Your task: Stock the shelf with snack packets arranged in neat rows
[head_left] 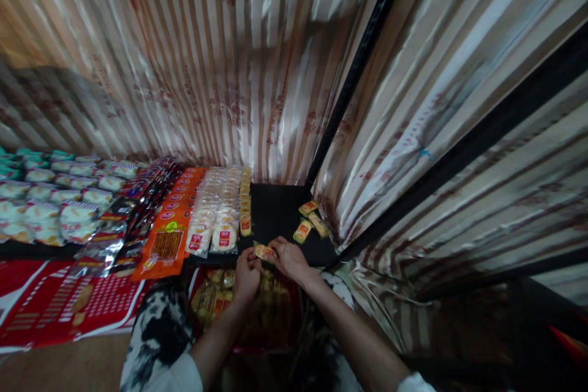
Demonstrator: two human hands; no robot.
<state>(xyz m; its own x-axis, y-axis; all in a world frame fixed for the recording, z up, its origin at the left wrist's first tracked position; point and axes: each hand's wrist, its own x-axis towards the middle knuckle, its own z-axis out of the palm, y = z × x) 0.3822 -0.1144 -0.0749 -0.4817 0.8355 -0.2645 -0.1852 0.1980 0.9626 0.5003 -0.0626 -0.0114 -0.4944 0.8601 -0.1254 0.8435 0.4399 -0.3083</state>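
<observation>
Between my two hands is a small yellow snack packet (265, 252) with a reddish label, held just above the front edge of the black shelf (271, 214). My left hand (248, 274) pinches its left end. The fingers of my right hand (289, 257) close on its right end. Below my hands a red-rimmed box (294, 334) holds many similar yellow packets (215, 297). On the shelf, a row of yellow packets (245, 208) stands to the left, and several loose packets (302, 231) lie to the right.
Left of the yellow row sit clear-wrapped round crackers (224, 236), orange snack bags (169, 233), dark packets (138, 202) and white packs (78, 217). Red printed packaging (92, 300) lies at lower left. Striped curtains (220, 73) and a black post (349, 92) bound the shelf.
</observation>
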